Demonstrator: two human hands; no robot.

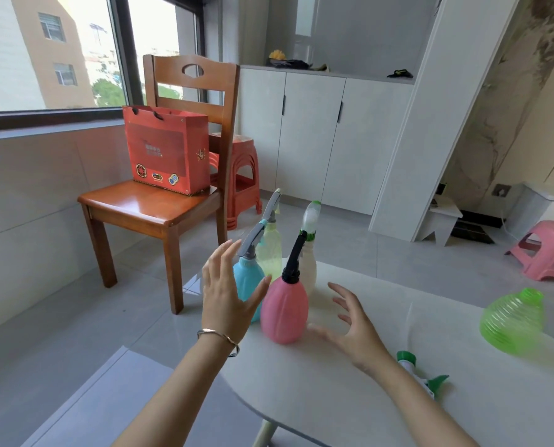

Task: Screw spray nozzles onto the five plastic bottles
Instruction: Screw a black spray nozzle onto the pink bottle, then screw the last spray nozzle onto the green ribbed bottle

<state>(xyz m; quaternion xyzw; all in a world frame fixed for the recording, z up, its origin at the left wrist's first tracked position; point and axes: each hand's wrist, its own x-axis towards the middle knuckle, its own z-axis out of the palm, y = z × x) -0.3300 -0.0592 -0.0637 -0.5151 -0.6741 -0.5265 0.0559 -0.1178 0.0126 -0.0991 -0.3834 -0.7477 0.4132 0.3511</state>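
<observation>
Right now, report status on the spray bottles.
Left hand, right hand open, flanking pink bottle. Four bottles capped. Green bottle open; green nozzle loose on table.

Daylit room: wooden chair (159,201) (red bag (167,150) on seat) beside window (49,53), white cabinets (311,133), grey tile floor (59,333).

Matt pink plastic bottle (284,312), glossy wooden chair (146,204)

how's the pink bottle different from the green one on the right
The pink bottle stands upright with a black spray nozzle on its neck; the green bottle lies tipped on its side with no nozzle fitted. The pink bottle is opaque with lengthwise grooves; the green bottle is translucent with ribs ringing its body. The pink bottle stands between the open left hand and right hand; the green bottle lies beyond them. Both rest on the white table.
</observation>
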